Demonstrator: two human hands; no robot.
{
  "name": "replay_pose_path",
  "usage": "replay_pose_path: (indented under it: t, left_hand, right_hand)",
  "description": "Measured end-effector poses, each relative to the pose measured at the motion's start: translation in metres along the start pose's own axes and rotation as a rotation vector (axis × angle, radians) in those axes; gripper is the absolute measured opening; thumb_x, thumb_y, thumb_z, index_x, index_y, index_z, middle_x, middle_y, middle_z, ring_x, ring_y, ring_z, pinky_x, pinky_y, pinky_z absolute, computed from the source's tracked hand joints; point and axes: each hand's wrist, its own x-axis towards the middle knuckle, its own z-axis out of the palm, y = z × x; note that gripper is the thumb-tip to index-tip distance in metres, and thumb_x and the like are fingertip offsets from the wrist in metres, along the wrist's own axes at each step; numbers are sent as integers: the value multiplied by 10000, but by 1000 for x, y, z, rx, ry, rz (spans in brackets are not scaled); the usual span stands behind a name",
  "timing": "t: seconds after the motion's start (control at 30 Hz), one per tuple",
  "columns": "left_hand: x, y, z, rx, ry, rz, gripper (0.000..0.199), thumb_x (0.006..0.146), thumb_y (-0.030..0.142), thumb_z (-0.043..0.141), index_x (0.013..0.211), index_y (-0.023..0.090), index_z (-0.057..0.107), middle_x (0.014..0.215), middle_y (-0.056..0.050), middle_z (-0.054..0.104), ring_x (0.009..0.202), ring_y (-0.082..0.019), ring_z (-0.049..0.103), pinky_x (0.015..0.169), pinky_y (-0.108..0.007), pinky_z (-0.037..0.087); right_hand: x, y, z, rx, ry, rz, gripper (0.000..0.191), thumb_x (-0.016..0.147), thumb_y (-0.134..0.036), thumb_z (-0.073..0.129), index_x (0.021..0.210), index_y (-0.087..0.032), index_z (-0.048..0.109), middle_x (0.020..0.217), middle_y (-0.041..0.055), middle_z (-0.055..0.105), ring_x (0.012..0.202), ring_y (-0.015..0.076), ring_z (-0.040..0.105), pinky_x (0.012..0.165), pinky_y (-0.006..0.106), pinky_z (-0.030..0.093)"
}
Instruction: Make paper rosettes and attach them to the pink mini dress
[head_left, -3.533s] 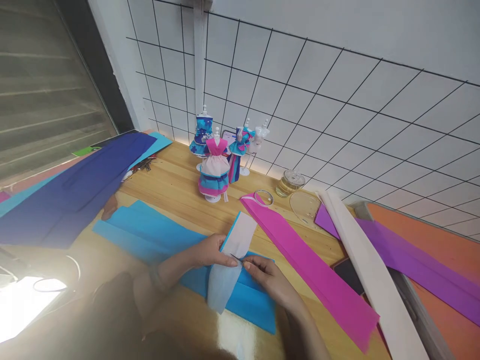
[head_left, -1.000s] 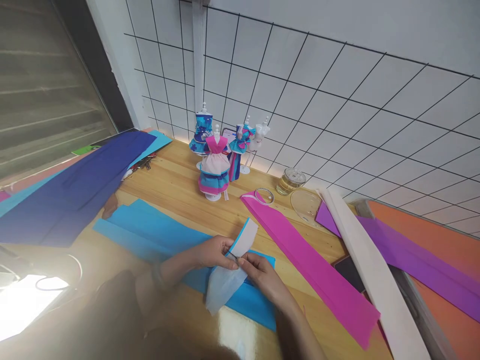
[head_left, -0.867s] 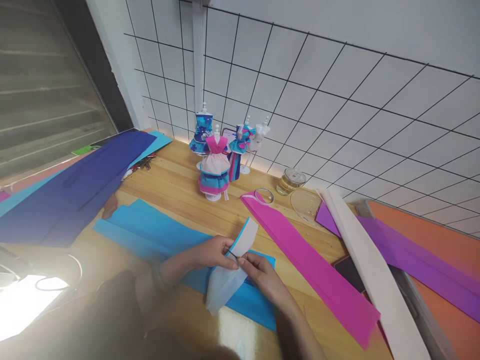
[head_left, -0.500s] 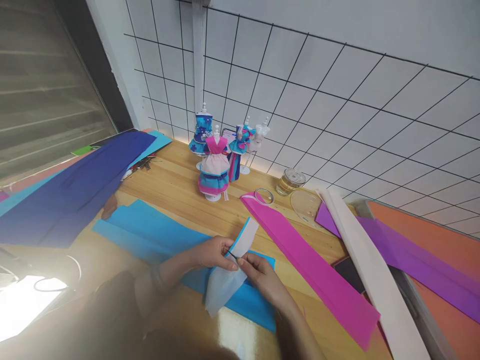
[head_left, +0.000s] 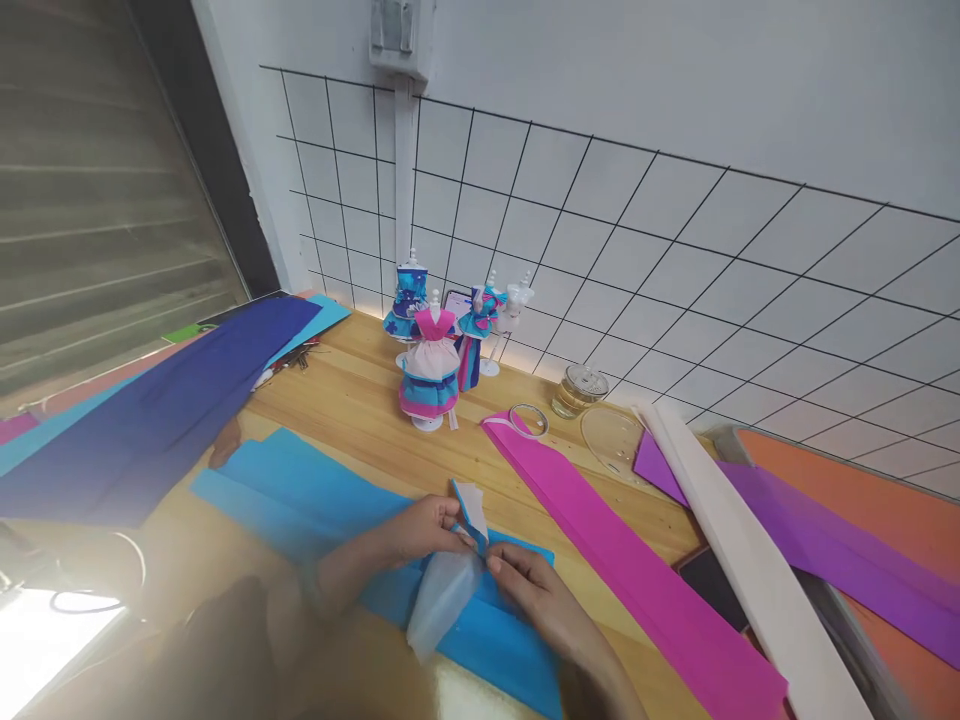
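Note:
Between my hands is a pale crepe paper piece (head_left: 442,600) with a blue edge, its narrow upper end bent upright and its wide lower end hanging down. My left hand (head_left: 429,528) pinches it from the left. On the other side, my right hand (head_left: 525,582) has thumb and forefinger closed at its blue edge. Whether a small tool is also in the right fingers is hidden. Beneath both hands lies a long sheet of blue crepe paper (head_left: 315,480) on the wooden table (head_left: 337,390).
Small dress forms, including one in a pink and blue dress (head_left: 429,365), stand by the wall grid. Rightward lie a ring (head_left: 529,420), a lidded glass jar (head_left: 579,390), and pink (head_left: 630,550), white (head_left: 750,550) and purple sheets (head_left: 810,535). A dark blue sheet (head_left: 172,400) lies left.
The pale piece's upper end has folded leftward and upright. A thin dark object seen between my fingers earlier no longer shows. The camera view has tilted up a little.

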Motion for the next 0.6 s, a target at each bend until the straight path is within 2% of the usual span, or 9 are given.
replay_pose_path:
  t: [0.1, 0.17, 0.2, 0.27, 0.33, 0.37, 0.47, 0.6]
  left_hand:
    - [1, 1, -1, -11, 43, 8, 245, 617, 263, 654, 802, 108, 609, 723, -37, 633, 667, -133, 556, 596, -218, 386]
    - [1, 3, -1, -4, 65, -13, 267, 616, 280, 642, 814, 104, 611, 716, -42, 631, 655, -142, 555, 565, -218, 377]
    - [0, 4, -2, 3, 83, -38, 276, 612, 283, 638, 820, 104, 610, 708, -42, 628, 629, -138, 550, 534, -213, 365]
    - [-1, 8, -2, 19, 129, -88, 282, 605, 275, 632, 827, 104, 606, 698, -38, 619, 566, -116, 525, 469, -191, 320]
    - [-4, 12, -2, 33, 147, -111, 290, 593, 248, 637, 843, 106, 602, 705, -34, 613, 513, -85, 487, 418, -171, 252]
    - [-5, 14, -2, 37, 138, -117, 302, 587, 235, 644, 857, 109, 600, 718, -33, 614, 498, -71, 470, 402, -166, 218]
    - [-10, 19, -1, 30, 71, -141, 363, 574, 228, 680, 911, 127, 593, 774, -31, 618, 498, -48, 455, 391, -160, 169]
    - [-10, 21, -2, -71, 14, -175, 397, 559, 294, 714, 900, 134, 589, 800, -35, 619, 607, -83, 531, 476, -165, 308]
  right_hand:
    - [-4, -1, 1, 55, -104, 25, 369, 771, -522, 461, 755, -168, 560, 496, -67, 288, 433, 65, 228, 408, 212, 168]
    - [-3, 1, -2, 64, -99, 25, 411, 765, -550, 443, 798, -161, 571, 468, -73, 281, 404, 65, 224, 394, 211, 165]
    - [-2, 2, -5, 49, -38, 13, 428, 765, -559, 432, 816, -157, 573, 464, -70, 297, 399, 68, 244, 391, 210, 179]
    - [2, 7, -13, -44, 201, -38, 430, 766, -551, 430, 857, -156, 573, 503, -37, 405, 437, 96, 355, 413, 215, 252]
    - [7, 14, -24, -238, 465, -83, 388, 758, -508, 468, 907, -165, 572, 673, 33, 553, 602, 163, 495, 515, 250, 355]
    - [9, 18, -28, -358, 538, -75, 369, 753, -482, 483, 938, -174, 570, 768, 62, 588, 693, 202, 528, 571, 276, 382]
    - [13, 31, -36, -677, 618, -13, 312, 788, -376, 434, 1016, -195, 546, 933, 99, 592, 849, 258, 546, 657, 323, 405]
    - [14, 43, -34, -934, 626, 47, 321, 823, -285, 339, 1070, -189, 519, 919, 113, 575, 773, 240, 578, 571, 300, 413]
